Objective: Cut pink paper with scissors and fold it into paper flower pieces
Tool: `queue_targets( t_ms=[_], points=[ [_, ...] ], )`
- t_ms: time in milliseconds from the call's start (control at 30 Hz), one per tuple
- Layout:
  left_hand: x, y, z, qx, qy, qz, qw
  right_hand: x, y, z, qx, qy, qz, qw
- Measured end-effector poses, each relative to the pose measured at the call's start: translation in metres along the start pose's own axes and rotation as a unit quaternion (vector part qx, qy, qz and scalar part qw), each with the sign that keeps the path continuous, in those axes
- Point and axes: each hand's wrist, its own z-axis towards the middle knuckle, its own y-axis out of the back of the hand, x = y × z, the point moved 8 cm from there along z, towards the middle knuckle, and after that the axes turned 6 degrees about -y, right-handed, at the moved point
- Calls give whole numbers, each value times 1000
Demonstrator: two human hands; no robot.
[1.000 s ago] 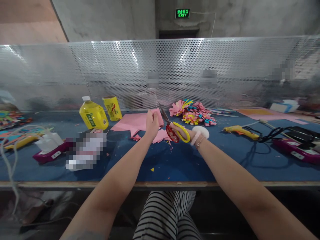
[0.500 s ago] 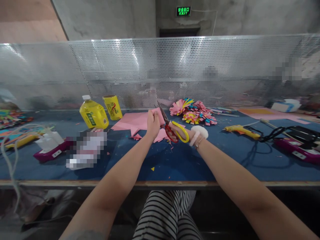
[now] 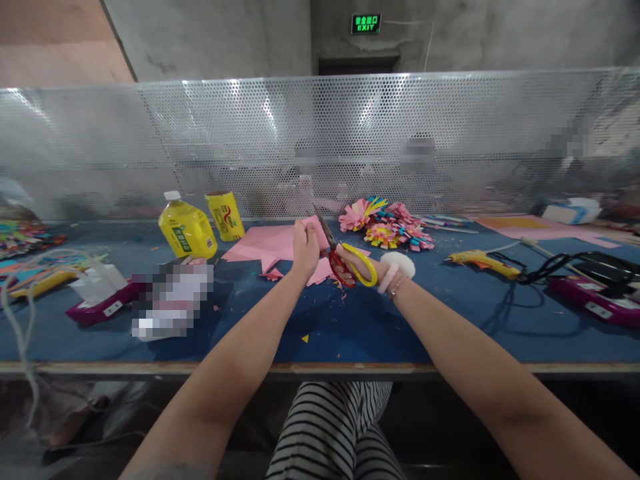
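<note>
My left hand (image 3: 306,248) is closed on a piece of pink paper (image 3: 320,235), thumb on top, holding it up above the table. In my right hand (image 3: 346,261) is a pair of scissors (image 3: 367,265) with yellow and red handles, my fingers through the loops. The dark blades point up and away, right against the right edge of the held paper; how far they are spread is hard to make out. Under and left of my left hand lies a larger pink sheet (image 3: 260,243). Pink scraps (image 3: 323,272) lie below the hands.
Paper flowers (image 3: 387,225) lie behind my right hand. A yellow bottle (image 3: 186,227) and a yellow canister (image 3: 225,215) stand left. Yellow glue guns lie at both sides, the right one (image 3: 485,262) near a purple power strip (image 3: 595,301). A perforated metal screen (image 3: 320,120) borders the table's back.
Both hands stay in nearly the same place on the paper and scissors. The scissors' handles have shifted very slightly, and the rest of the table looks the same.
</note>
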Motion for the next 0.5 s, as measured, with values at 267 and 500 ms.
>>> queue_targets(
  t_ms=[267, 500],
  points=[
    [-11, 3, 0, -16, -53, 53, 997, 7, -6, -4, 5, 13, 16, 1000],
    [-12, 3, 0, -17, -46, 42, 998, 1, -2, 5, 18, 34, -19, 999]
  ],
)
